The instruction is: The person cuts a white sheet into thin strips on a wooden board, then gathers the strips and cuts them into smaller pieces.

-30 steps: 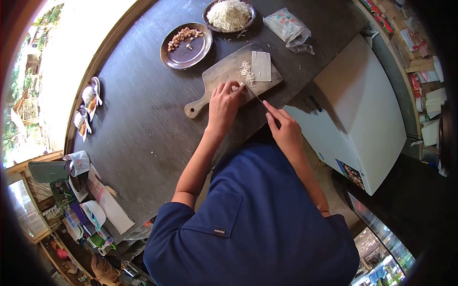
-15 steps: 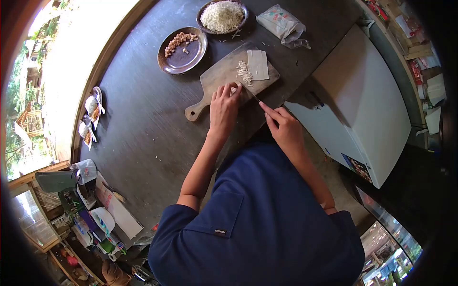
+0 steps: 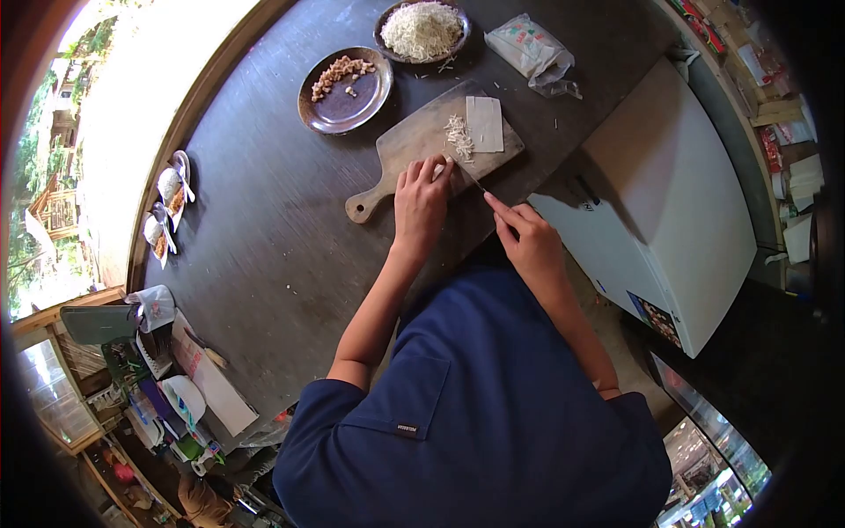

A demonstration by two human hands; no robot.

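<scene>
A wooden cutting board (image 3: 405, 141) lies on the dark table, its handle toward the lower left. My left hand (image 3: 422, 198) rests at the board's near edge, fingers curled over a small pale piece (image 3: 439, 171). My right hand (image 3: 528, 238) grips a knife (image 3: 474, 181), its blade reaching the board beside my left fingertips. Thin pale shreds (image 3: 458, 135) lie on the board next to a flat pale rectangular sheet (image 3: 484, 124). Beyond the board are a brown plate (image 3: 348, 110) with small brown pieces (image 3: 339, 72) and a bowl heaped with pale shreds (image 3: 422, 32).
A plastic bag (image 3: 531, 51) lies at the far side of the table (image 3: 282, 202). Two small dishes of food (image 3: 173, 187) sit near the left edge. A white chest (image 3: 651, 211) stands at the right. Boxes and utensils (image 3: 202, 370) crowd the lower left.
The view has shifted slightly, so the board, plate and bowl appear a little farther right. Both hands keep nearly the same places at the board, with the knife still in my right hand.
</scene>
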